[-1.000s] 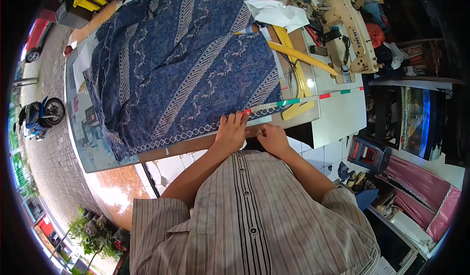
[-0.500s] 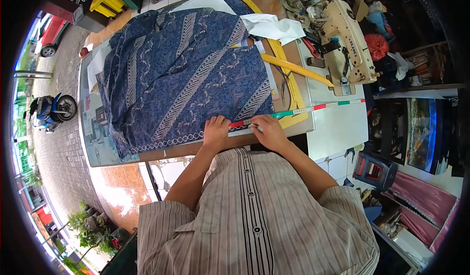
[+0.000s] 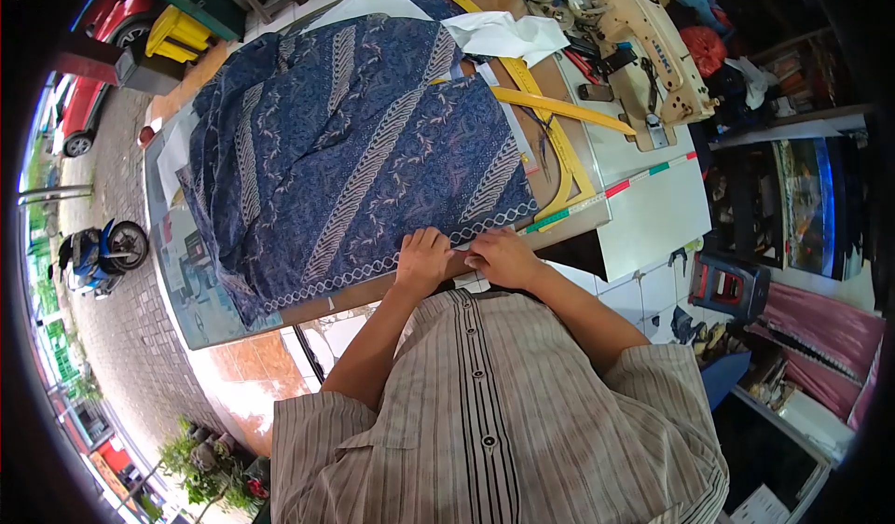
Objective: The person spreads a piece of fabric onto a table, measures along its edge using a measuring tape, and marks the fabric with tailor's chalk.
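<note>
A dark blue batik cloth [image 3: 373, 160] with pale diagonal bands and a chain-patterned border lies over the table, slightly rumpled at the left. At its near edge my left hand [image 3: 426, 258] has bent fingers closed on the border. Close to its right, my right hand [image 3: 504, 258] is curled in a pinch on a tape measure [image 3: 615, 189] in red, green and white. From there the tape runs right across the table edge. Whatever lies under the fingertips is mostly hidden. Yellow curved rulers [image 3: 559, 112] rest just beyond the cloth, with dark scissors [image 3: 544, 132] by them.
A cream sewing machine [image 3: 653, 53] stands at the right back on a white tabletop [image 3: 653, 230]. White crumpled material [image 3: 508, 34] lies over the far cloth edge. A stool [image 3: 732, 284] is at the right; a motorbike [image 3: 103, 255] stands outside at the left.
My right hand has come closer to my left, and the red tape stretch between them is now mostly hidden. The tape slants more steeply down toward my hands. The whole view has shifted a little.
</note>
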The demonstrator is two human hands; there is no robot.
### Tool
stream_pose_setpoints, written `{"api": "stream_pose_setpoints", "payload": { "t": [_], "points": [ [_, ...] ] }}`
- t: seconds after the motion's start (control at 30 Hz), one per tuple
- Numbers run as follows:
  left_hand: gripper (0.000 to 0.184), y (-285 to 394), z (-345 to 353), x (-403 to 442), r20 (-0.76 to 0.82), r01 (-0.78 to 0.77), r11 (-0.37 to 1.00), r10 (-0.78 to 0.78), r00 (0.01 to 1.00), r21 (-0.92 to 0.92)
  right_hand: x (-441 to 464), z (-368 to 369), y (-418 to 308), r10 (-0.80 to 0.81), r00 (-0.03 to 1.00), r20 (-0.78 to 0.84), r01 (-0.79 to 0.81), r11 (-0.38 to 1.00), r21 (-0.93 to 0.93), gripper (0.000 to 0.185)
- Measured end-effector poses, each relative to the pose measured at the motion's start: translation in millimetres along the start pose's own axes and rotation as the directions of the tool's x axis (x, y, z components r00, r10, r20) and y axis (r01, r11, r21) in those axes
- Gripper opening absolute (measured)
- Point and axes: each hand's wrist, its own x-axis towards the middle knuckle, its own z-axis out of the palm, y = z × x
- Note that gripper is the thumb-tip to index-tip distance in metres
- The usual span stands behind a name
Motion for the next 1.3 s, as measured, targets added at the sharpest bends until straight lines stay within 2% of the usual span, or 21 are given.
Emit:
{"api": "stream_pose_setpoints", "payload": {
  "t": [0.03, 0.1, 0.13, 0.17, 0.2, 0.23, 0.3, 0.37, 0.43, 0.53, 0.63, 0.77, 0.83, 0.87, 0.97, 1.0, 1.07, 1.1, 1.17, 1.23, 1.3],
  "points": [
    [0.019, 1.2, -6.1, 0.0, 0.024, -0.068, 0.996, 0.069, 0.997, -0.056, -8.8, 7.9, -3.4, 0.018, 1.0, 0.0, -0.018, 1.0, -0.005, 0.012],
    [0.018, 2.0, -11.6, -4.8, 0.002, -0.094, 0.99, 0.095, 0.996, -0.108, -29.0, 30.2, -9.2, 0.126, 0.985, -0.118, -0.091, 0.961, 0.261, 0.014],
    [0.019, 1.4, -13.9, -7.9, -0.022, -0.109, 0.984, 0.107, 0.994, -0.144, -37.7, 40.4, -11.0, 0.142, 0.964, -0.226, -0.062, 0.943, 0.327, 0.018],
    [0.019, -0.4, -15.5, -10.5, -0.015, -0.114, 0.982, 0.113, 0.993, -0.153, -43.0, 44.4, -17.3, 0.155, 0.962, -0.224, -0.075, 0.942, 0.328, 0.018],
    [0.021, -1.9, -17.1, -13.1, -0.088, -0.122, 0.982, 0.11, 0.99, -0.142, -48.6, 48.4, -23.4, 0.386, 0.896, -0.221, -0.258, 0.856, 0.448, 0.019],
    [0.023, -3.2, -17.7, -16.3, -0.158, -0.128, 0.983, 0.107, 0.982, -0.131, -54.2, 51.7, -28.6, 0.595, 0.781, -0.187, -0.413, 0.718, 0.561, 0.021],
    [0.026, -11.8, -16.9, -22.5, -0.083, -0.147, 0.982, 0.138, 0.987, -0.116, -61.1, 67.1, -24.7, 0.633, 0.743, -0.216, -0.413, 0.688, 0.596, 0.021],
    [0.028, -14.6, -16.4, -25.9, -0.005, -0.169, 0.98, 0.17, 0.985, -0.1, -66.7, 75.9, -22.8, 0.698, 0.699, -0.156, -0.417, 0.574, 0.705, 0.02],
    [0.036, -12.3, -15.3, -22.7, 0.13, -0.283, 0.958, 0.286, 0.95, -0.038, -64.9, 79.7, -22.8, 0.707, 0.684, -0.179, -0.41, 0.576, 0.707, 0.02],
    [0.045, -1.5, -12.6, -12.5, 0.132, -0.365, 0.931, 0.362, 0.923, -0.009, -54.6, 68.0, -28.9, 0.709, 0.685, -0.168, -0.415, 0.569, 0.71, 0.018],
    [0.05, 9.6, -6.6, -7.7, 0.184, -0.318, 0.947, 0.307, 0.934, 0.034, -53.6, 75.1, -20.2, 0.678, 0.705, -0.206, -0.332, 0.573, 0.75, 0.018],
    [0.049, 12.6, -1.7, -7.6, 0.245, -0.229, 0.973, 0.224, 0.943, -0.011, -63.6, 59.3, -30.6, 0.652, 0.747, -0.129, -0.361, 0.562, 0.744, 0.016],
    [0.046, 10.9, -1.9, -9.7, 0.276, -0.198, 0.98, 0.197, 0.941, -0.025, -67.7, 42.2, -46.7, 0.647, 0.745, -0.164, -0.239, 0.488, 0.84, 0.013],
    [0.046, 9.9, -1.3, -11.1, 0.284, -0.199, 0.98, 0.198, 0.938, -0.025, -65.8, 28.7, -54.5, 0.591, 0.759, -0.272, -0.163, 0.577, 0.8, 0.011],
    [0.044, 8.6, -0.7, -9.8, 0.306, -0.213, 0.977, 0.198, 0.931, 0.014, -59.9, 34.1, -48.0, 0.576, 0.756, -0.311, -0.1, 0.572, 0.814, 0.013],
    [0.043, 9.4, -1.8, -9.5, 0.296, -0.211, 0.978, 0.201, 0.934, 0.0, -58.0, 41.9, -40.3, 0.577, 0.755, -0.313, -0.098, 0.571, 0.815, 0.013],
    [0.042, 10.5, -2.7, -8.4, 0.286, -0.208, 0.978, 0.203, 0.937, -0.013, -52.4, 58.6, -23.9, 0.643, 0.735, -0.216, -0.266, 0.566, 0.781, 0.015],
    [0.043, 11.0, -2.4, -8.2, 0.286, -0.194, 0.981, 0.192, 0.939, -0.023, -51.7, 62.9, -18.7, 0.642, 0.736, -0.214, -0.265, 0.565, 0.782, 0.015],
    [0.045, 12.9, -3.0, -8.0, 0.291, -0.176, 0.984, 0.177, 0.94, -0.03, -51.5, 69.3, -13.1, 0.689, 0.717, -0.102, -0.384, 0.513, 0.768, 0.018],
    [0.05, 16.4, -3.4, -5.0, 0.245, -0.232, 0.973, 0.225, 0.943, 0.001, -52.0, 73.6, -12.7, 0.68, 0.723, -0.122, -0.359, 0.521, 0.774, 0.018],
    [0.051, 19.0, -4.2, -2.9, 0.268, -0.249, 0.968, 0.233, 0.935, 0.026, -53.2, 73.7, -12.8, 0.672, 0.726, -0.147, -0.334, 0.531, 0.778, 0.018]
  ]
}}
